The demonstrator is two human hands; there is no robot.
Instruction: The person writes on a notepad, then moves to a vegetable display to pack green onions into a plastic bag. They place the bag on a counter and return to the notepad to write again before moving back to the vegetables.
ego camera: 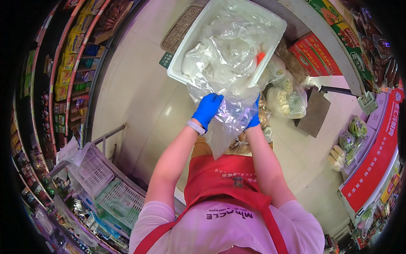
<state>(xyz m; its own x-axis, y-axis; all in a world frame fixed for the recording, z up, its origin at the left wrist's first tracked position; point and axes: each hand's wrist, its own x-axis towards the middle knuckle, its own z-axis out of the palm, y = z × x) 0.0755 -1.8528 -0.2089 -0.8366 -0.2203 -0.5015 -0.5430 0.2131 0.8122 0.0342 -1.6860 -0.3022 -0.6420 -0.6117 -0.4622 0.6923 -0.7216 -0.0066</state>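
Note:
A clear plastic bag [234,111] hangs between my two hands, over the near edge of a white foam box [177,71]. My left hand [207,111], in a blue glove with a pale band at the wrist, grips the bag's left side. On its right side, my right hand [254,116], also blue-gloved, holds the plastic; the bag hides part of its fingers. Inside the box lie clear plastic wrapping [219,57] and whitish contents that I cannot make out. A small orange-red thing [260,58] shows near the box's right wall.
Bagged produce in white netting [285,101] lies right of the box, beside a dark flat board [312,111]. A brown plastic crate [182,28] is behind the box's left side. Shelves of packets [71,47] line the left; plastic baskets [120,200] stand lower left. A red-fronted counter [371,165] curves along the right.

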